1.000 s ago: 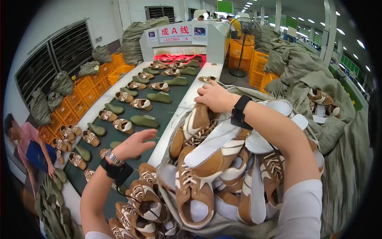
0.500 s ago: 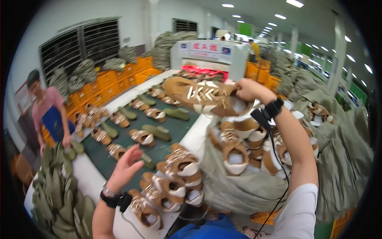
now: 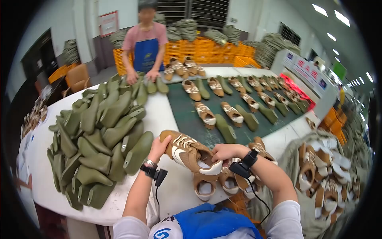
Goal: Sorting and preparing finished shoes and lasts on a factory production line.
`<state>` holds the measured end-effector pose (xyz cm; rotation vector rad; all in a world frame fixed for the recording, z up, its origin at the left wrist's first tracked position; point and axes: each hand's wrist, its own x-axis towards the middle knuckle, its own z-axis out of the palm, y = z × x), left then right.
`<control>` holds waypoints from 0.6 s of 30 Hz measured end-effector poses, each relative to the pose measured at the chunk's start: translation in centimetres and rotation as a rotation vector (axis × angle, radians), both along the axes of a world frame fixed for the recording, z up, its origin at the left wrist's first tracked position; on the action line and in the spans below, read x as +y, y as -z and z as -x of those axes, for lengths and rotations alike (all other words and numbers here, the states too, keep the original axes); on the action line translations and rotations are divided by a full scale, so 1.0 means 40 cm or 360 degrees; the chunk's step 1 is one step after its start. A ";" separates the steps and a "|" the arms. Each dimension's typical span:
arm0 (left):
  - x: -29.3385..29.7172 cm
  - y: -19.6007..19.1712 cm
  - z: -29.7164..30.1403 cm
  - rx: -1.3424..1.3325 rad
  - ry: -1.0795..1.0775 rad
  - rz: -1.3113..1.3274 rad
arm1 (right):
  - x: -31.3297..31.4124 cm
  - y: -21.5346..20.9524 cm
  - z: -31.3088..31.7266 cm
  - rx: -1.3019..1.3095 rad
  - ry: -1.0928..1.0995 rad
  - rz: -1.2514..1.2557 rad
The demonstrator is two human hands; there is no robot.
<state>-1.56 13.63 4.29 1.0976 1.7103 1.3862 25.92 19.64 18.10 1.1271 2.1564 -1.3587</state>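
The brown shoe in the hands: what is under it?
Under the brown shoe lie more shoes of the same kind on the white table, openings up. Their toes are covered by it and the right hand.

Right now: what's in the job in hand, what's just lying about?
In hand: brown shoe, held by left hand at the toe and right hand at the heel.
Lying about: green lasts pile; shoes on conveyor belt; sack of shoes; orange crates.

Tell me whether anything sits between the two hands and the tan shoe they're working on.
Nothing visible does. The left hand already cups the toe end of the tan-and-white laced shoe upper, and the right hand grips its heel opening. It is held up above the white table.
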 end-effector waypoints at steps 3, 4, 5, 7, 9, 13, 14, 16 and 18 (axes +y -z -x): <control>-0.085 0.001 0.047 -0.0286 -0.0181 0.0283 | 0.151 0.106 0.058 0.0022 -0.0024 0.0176; -0.126 0.081 0.116 0.0177 -0.0242 0.0223 | 0.177 0.140 0.104 0.0056 0.0030 0.0161; -0.167 0.096 0.137 0.0410 -0.0287 0.0075 | 0.219 0.192 0.140 0.0023 0.0049 0.0100; -0.251 0.079 0.162 0.1133 -0.0472 0.0016 | 0.271 0.270 0.228 0.0014 0.0158 0.0013; -0.319 0.092 0.184 0.1353 -0.0526 0.0196 | 0.313 0.352 0.337 0.0024 0.0263 -0.0016; -0.319 0.125 0.209 0.1235 -0.0357 0.0430 | 0.407 0.564 0.498 0.1172 0.1314 0.0179; -0.311 0.139 0.212 0.1144 -0.0419 0.0387 | 0.404 0.553 0.519 0.1169 0.1326 0.0186; -0.301 0.176 0.224 0.1053 -0.0465 0.0355 | 0.397 0.535 0.545 0.1182 0.1166 0.0334; -0.288 0.211 0.249 0.1069 -0.0594 0.0459 | 0.362 0.562 0.555 0.0824 0.0394 0.0170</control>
